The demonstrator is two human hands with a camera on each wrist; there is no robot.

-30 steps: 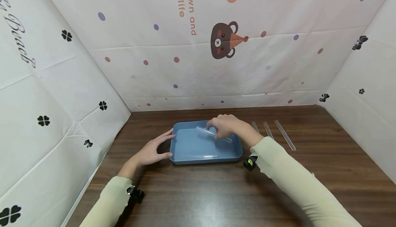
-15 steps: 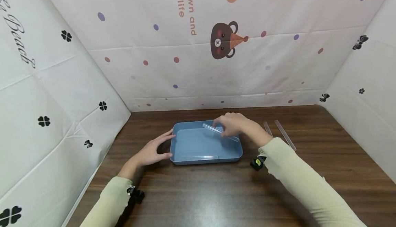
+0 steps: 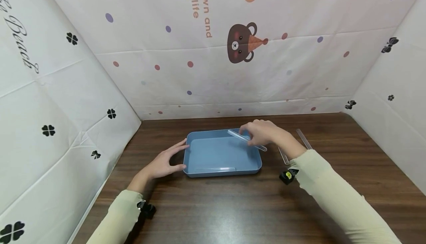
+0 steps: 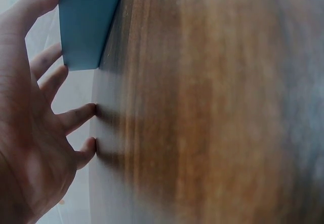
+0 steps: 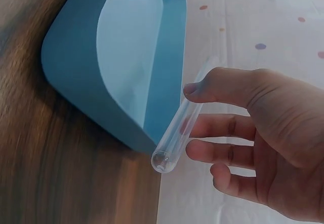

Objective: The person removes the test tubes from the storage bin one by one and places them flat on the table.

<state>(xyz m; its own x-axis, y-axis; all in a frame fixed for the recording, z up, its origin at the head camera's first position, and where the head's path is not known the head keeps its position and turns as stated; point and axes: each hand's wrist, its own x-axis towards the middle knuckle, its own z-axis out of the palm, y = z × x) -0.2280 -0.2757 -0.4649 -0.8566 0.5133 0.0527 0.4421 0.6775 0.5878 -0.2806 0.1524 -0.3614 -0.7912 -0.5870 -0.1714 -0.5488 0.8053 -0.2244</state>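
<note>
My right hand (image 3: 261,132) pinches a clear test tube (image 5: 177,133) between thumb and fingers. Tilted, the tube crosses above the right end of a blue tray (image 3: 216,135), its rounded end past the right rim. A second clear test tube (image 3: 219,169) lies inside the tray along the front wall. At the tray's left side my left hand (image 3: 163,163) has its fingers spread, thumb and fingertips right at the wall. In the left wrist view, two fingertips of the left hand (image 4: 30,117) reach down to the table beside the tray.
On the brown wooden table (image 3: 213,207), right of the tray, lie a clear tube (image 3: 283,156) partly behind the right forearm and another clear tube (image 3: 304,139) partly behind the sleeve. White printed cloth (image 3: 206,77) stands around the back and sides.
My right hand has moved right with the test tube, from over the tray's inside to its right rim. The left hand has stayed at the tray's left side.
</note>
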